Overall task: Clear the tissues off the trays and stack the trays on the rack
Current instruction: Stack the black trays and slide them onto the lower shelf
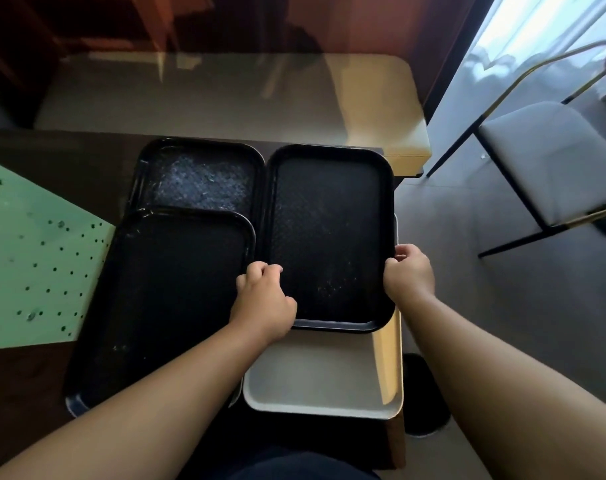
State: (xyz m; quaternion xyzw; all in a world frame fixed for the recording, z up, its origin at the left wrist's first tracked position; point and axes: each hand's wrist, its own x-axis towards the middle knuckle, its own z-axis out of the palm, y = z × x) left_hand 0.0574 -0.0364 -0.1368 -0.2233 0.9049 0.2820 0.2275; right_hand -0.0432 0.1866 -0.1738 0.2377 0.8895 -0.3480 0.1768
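The black tray (329, 233) on the right lies over a white tray (315, 375), just beside two other black trays (177, 292) on the left of the dark tabletop (69, 157). The left hand (263, 299) grips its left edge with curled fingers, and the right hand (410, 271) grips its right edge likewise.

Single head-worn wide-angle view, aimed forward and steeply down from above. Black tray (329, 237) and both forearms framed at close range, near centre. Table (69, 161) seen from above; chair (550, 161) pushed to right edge. Edges visibly bent by lens.
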